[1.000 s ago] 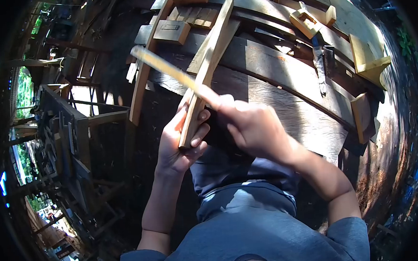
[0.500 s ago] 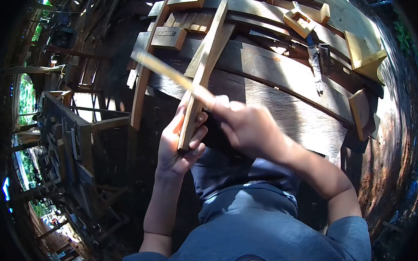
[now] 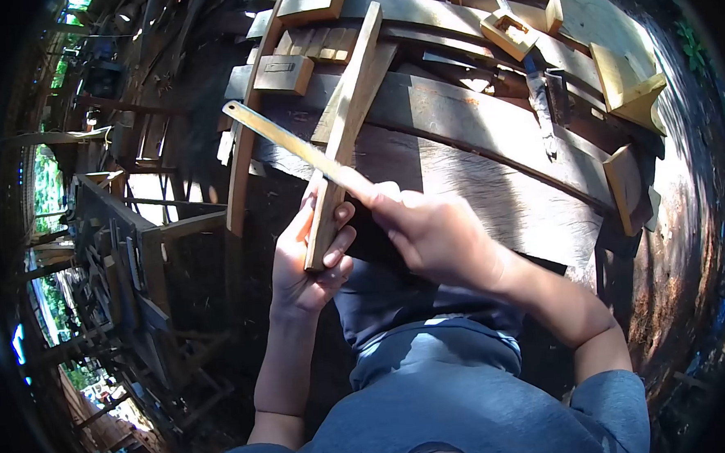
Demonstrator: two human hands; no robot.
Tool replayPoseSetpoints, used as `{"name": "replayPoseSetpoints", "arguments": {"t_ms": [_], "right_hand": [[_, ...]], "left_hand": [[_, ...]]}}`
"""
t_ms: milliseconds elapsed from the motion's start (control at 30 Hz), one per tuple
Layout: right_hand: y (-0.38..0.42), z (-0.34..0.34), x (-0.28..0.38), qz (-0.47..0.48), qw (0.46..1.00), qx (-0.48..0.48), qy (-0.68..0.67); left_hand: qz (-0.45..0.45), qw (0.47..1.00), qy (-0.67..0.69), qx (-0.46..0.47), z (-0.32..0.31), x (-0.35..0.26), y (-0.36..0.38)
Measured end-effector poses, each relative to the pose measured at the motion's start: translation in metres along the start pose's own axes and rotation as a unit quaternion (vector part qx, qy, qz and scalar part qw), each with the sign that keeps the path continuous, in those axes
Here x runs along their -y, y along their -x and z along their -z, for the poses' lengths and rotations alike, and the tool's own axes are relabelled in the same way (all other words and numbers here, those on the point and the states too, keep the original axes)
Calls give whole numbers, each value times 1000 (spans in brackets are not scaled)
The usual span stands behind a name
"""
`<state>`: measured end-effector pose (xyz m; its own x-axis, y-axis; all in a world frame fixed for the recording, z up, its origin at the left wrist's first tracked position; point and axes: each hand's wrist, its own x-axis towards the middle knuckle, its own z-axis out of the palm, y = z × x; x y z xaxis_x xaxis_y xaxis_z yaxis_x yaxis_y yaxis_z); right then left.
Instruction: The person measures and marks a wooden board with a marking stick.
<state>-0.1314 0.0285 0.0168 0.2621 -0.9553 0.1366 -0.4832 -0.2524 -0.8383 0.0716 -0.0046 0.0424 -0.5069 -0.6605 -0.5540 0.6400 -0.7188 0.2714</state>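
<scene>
My left hand (image 3: pixel 293 271) is closed around the lower end of a narrow wooden bar (image 3: pixel 347 112), which points up and away over the workbench. Lying across this bar at an angle is a long flat strip (image 3: pixel 279 138), yellowish, with a bluish edge and a small hole at its rounded far end. My right hand (image 3: pixel 445 229) grips the strip's near end, fingers wrapped round it just right of the bar. What kind of tool the strip is, I cannot tell.
Behind the bar lie long boards (image 3: pixel 472 122) on the workbench. A wooden hand plane (image 3: pixel 510 35), a wooden block (image 3: pixel 284 75), a chisel-like tool (image 3: pixel 542 114) and angled wooden pieces (image 3: pixel 630 89) rest there. Stacked timber and frames (image 3: pixel 125 231) stand in shade at left.
The strip, blurred before, shows sharply now and reaches slightly less far up. My right hand and the bar have shifted slightly; the whole view has drifted a little left.
</scene>
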Motion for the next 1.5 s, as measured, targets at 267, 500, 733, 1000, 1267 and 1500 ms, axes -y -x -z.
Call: {"name": "replayPoseSetpoints", "arguments": {"t_ms": [267,500,733,1000,1267,1500], "right_hand": [[-161,14,-151,-49,982,-122,136],[-2,-17,-14,60,993,-99,25],[-155,16,-137,-81,983,-140,91],[-49,-3,-50,-75,994,-16,72],[-159,23,-135,-119,975,-155,103],[-47,-1,-23,-113,993,17,-40]], "left_hand": [[-3,1000,-12,20,3,2,-1],[8,1000,12,27,4,-4,0],[1,1000,6,27,7,-2,-2],[2,1000,-8,8,3,-2,-1],[-2,1000,-19,10,4,-2,-1],[5,1000,4,2,8,-7,0]]}}
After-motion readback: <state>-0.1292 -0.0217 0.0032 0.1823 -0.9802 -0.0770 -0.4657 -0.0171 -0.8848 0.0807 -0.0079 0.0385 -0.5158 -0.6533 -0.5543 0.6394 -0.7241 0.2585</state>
